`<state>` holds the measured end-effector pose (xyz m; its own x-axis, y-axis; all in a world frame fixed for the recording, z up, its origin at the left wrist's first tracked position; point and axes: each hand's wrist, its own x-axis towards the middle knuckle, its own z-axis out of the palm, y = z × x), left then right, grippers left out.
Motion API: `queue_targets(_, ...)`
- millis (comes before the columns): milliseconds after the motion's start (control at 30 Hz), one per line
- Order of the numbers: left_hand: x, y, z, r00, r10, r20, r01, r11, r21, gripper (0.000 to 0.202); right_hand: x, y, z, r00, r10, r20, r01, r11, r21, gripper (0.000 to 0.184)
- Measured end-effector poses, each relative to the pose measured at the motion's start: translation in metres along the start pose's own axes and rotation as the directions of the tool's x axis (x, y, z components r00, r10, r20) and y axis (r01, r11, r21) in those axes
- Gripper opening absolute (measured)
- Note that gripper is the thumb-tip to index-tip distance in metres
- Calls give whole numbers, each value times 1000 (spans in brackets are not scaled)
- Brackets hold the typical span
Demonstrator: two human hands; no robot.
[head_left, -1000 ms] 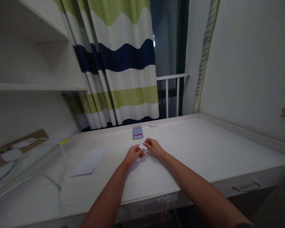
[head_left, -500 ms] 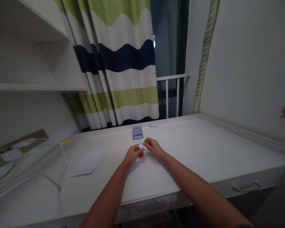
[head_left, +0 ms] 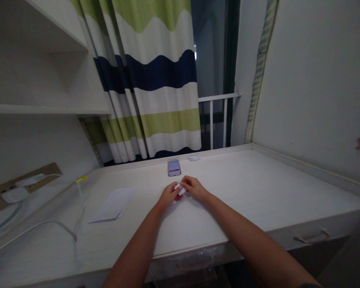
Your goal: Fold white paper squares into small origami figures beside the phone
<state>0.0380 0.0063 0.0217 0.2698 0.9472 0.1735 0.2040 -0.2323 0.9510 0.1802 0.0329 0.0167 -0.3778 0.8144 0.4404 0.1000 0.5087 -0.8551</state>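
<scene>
Both of my hands meet over the middle of the white desk (head_left: 258, 188). My left hand (head_left: 168, 196) and my right hand (head_left: 193, 187) pinch a small white piece of paper (head_left: 179, 189) between their fingertips, just above the desk top. A phone (head_left: 174, 167) with a lit screen lies flat on the desk right behind my hands. A white paper sheet (head_left: 114, 204) rests on the desk to the left of my left forearm.
A white cable (head_left: 36, 228) with a yellow tag runs along the left side to a wall socket (head_left: 15, 191). Shelves hang at the upper left. A striped curtain (head_left: 156, 80) and a white railing (head_left: 217, 116) stand behind the desk. A tiny white scrap (head_left: 194, 158) lies near the far edge.
The small paper between my fingers has turned and looks narrower, more folded. My hands have stayed in the same place.
</scene>
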Motion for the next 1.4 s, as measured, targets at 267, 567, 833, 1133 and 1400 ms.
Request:
queue_targets(267,-1,-8,1,997,76,12,-76,993,89,35,0,6,3,999,-10,34,7,994,109,27)
queue_targets(567,-1,-5,0,986,128,-107,-118,988,98,32,-1,-2,4,999,-4,36,-2,987,158,26)
queue_targets(833,5,-7,-5,961,242,-135,-230,968,99,17,-3,-4,5,991,56,124,-73,987,142,27)
queue_targets(1133,7,-6,-7,964,224,-145,-222,975,27,14,-1,-7,2,994,38,105,-42,998,37,21)
queue_targets(1400,5,0,-7,961,211,-179,-205,978,48,13,-1,-6,2,997,-11,79,13,1000,-24,15)
